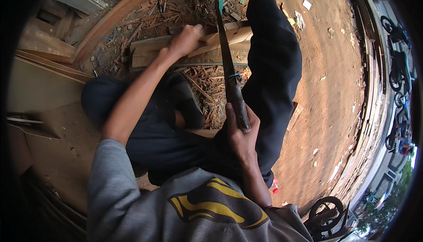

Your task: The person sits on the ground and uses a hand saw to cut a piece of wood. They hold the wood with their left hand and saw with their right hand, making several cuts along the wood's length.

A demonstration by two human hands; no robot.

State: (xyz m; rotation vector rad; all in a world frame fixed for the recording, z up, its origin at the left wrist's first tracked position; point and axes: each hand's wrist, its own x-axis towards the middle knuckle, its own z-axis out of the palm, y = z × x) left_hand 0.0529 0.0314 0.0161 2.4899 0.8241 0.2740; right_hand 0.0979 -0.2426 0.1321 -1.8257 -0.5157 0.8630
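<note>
My right hand [242, 129] is wrapped round the dark, worn handle of a long, narrow-bladed tool [227, 61]. Its dark blade points away from me and crosses over the wood between my legs; a bit of blue cord is tied where handle meets blade. Left of the blade, my left hand [186, 40] is closed in a fist on a piece of wood [213, 44], its fingertips mostly hidden. Under it lie wooden boards [152, 53], reaching to my outstretched right leg [275, 52]. My left leg is bent, its foot [187, 105] near the boards.
Wood chips and splinters [209, 83] litter the ground around the boards. Wooden frames [99, 33] stand at the far left, with a flat panel [44, 90] nearer. Bare earth [324, 96] stretches right toward stacked planks [370, 79]. Motorcycles [398, 74] are parked beyond.
</note>
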